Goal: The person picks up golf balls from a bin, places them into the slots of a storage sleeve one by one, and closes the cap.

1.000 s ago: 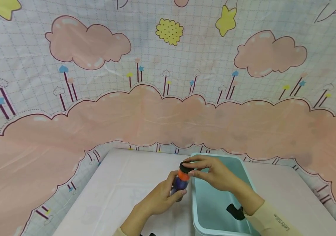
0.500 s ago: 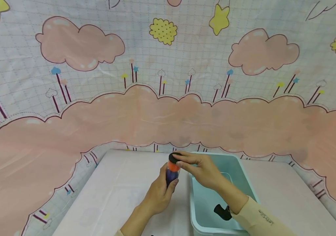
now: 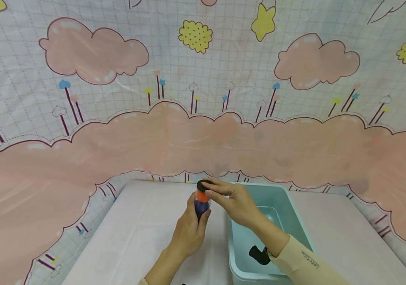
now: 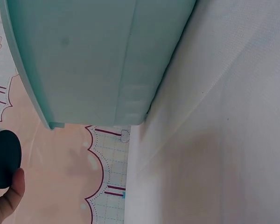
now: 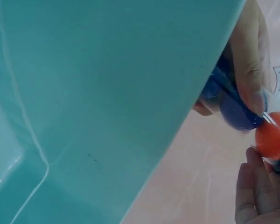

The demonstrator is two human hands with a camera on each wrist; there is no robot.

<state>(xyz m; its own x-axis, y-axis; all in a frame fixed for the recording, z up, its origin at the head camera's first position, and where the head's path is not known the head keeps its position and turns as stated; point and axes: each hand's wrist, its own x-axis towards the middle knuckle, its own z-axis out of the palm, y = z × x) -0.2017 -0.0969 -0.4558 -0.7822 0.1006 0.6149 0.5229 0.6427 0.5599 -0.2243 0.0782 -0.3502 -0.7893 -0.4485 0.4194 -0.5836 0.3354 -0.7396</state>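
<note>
In the head view, my left hand [image 3: 188, 231] grips a clear tube of coloured balls, held nearly upright above the table. A blue ball [image 3: 201, 208] sits low in it, with an orange ball [image 3: 203, 196] above. My right hand [image 3: 240, 206] pinches the black cap [image 3: 203, 186] on top, thumb and fingers at its side and edge. From the right wrist, the orange ball [image 5: 273, 136] shows between the right fingers [image 5: 254, 186] and the left fingers [image 5: 249, 65] around the blue part. In the left wrist view, a dark round end [image 4: 6, 158] shows beside a thumb.
A light teal plastic bin [image 3: 232, 253] stands on the white table [image 3: 138, 237], under and beside my right forearm. A black strap piece [image 3: 259, 255] shows at the right wrist, over the bin. Behind hangs a patterned cloth [image 3: 203, 146] with clouds and stars.
Both hands have moved left and up in the head view with the tube, which stands more upright now. The right hand stays at the black cap. The head view has shifted slightly.
</note>
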